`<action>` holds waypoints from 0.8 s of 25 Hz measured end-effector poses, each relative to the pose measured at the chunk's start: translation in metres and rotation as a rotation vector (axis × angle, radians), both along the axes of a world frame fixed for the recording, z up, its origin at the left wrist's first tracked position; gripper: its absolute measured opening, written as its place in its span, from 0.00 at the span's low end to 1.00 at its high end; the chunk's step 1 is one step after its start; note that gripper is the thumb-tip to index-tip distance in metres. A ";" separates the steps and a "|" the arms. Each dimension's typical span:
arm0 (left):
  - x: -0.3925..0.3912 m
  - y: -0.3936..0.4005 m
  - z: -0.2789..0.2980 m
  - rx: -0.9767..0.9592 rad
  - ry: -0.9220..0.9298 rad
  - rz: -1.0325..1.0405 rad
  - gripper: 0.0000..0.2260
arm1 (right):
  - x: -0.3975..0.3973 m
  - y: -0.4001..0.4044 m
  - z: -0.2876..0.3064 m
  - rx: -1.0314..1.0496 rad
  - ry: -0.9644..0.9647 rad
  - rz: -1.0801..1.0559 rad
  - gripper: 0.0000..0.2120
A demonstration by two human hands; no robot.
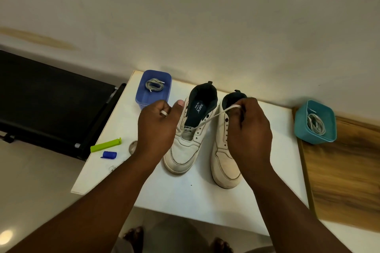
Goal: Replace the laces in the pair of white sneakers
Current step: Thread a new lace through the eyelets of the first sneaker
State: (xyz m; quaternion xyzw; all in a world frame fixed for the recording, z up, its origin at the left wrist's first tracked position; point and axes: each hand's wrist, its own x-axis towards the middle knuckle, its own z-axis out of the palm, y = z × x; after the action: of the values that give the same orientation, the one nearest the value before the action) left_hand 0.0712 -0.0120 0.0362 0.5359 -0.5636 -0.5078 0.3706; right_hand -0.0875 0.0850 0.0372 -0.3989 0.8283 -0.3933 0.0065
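Lace, soft, light and limp, runs taut from the left sneaker on the table to the right hand whose fingers pinch it; left hand seems curled on the other end; best taken near its stiff tip

Upright white sneakers, lace taut

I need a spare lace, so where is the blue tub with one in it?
In the head view the blue tub stands at the white table's far left corner, just left of the left sneaker and beyond the left hand.
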 end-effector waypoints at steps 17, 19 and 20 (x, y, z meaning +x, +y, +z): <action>0.015 0.007 -0.023 -0.014 -0.786 -0.701 0.16 | 0.003 -0.004 -0.001 -0.297 -0.267 -0.020 0.06; 0.012 0.005 -0.022 -0.061 -0.804 -0.694 0.10 | 0.003 -0.004 -0.003 -0.299 -0.271 -0.039 0.12; 0.011 0.003 -0.022 -0.087 -0.795 -0.690 0.08 | 0.002 -0.003 -0.002 -0.329 -0.295 -0.053 0.16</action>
State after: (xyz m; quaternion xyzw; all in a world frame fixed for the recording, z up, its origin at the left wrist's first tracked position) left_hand 0.0818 -0.0089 0.0146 0.4547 -0.8247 -0.3340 -0.0385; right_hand -0.0851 0.0823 0.0355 -0.3107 0.7532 -0.5774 0.0522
